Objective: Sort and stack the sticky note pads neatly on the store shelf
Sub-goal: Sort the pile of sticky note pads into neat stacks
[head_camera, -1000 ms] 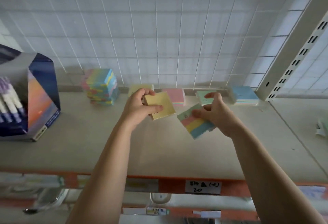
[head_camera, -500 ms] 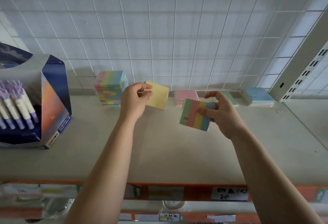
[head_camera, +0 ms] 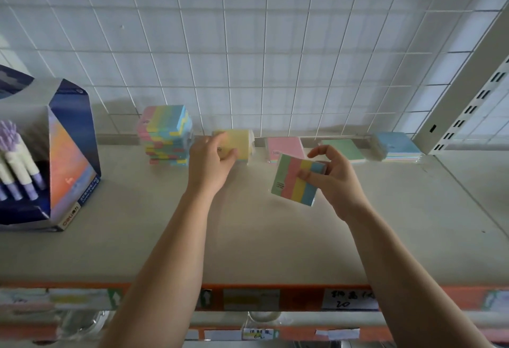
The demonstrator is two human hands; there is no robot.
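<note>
Along the far edge of the grey store shelf [head_camera: 248,237], against the white wire grid backing [head_camera: 248,58], we see a row of sticky note pads. A tall stack of striped multicolour pads [head_camera: 166,135] stands at the left. To its right lie a flat pink square pad [head_camera: 285,148], a green square pad [head_camera: 344,149] and a blue-topped pad [head_camera: 396,145] at the far right.

Our left hand [head_camera: 210,164] grips a pale yellow square pad [head_camera: 239,145], fingers curled round its near left side, between the striped stack and the pink pad. It is blurred, and we cannot tell whether it rests on the shelf.

Our right hand [head_camera: 334,179] pinches a single striped pad of green, pink, yellow and blue bands [head_camera: 298,181], thumb on its face. It holds the pad tilted above the shelf, just nearer than the pink pad.

At the left stands a dark blue and orange cardboard display box [head_camera: 68,155] of white pens with purple ends [head_camera: 16,160]. An orange label strip [head_camera: 303,296] runs along the shelf's near edge.
</note>
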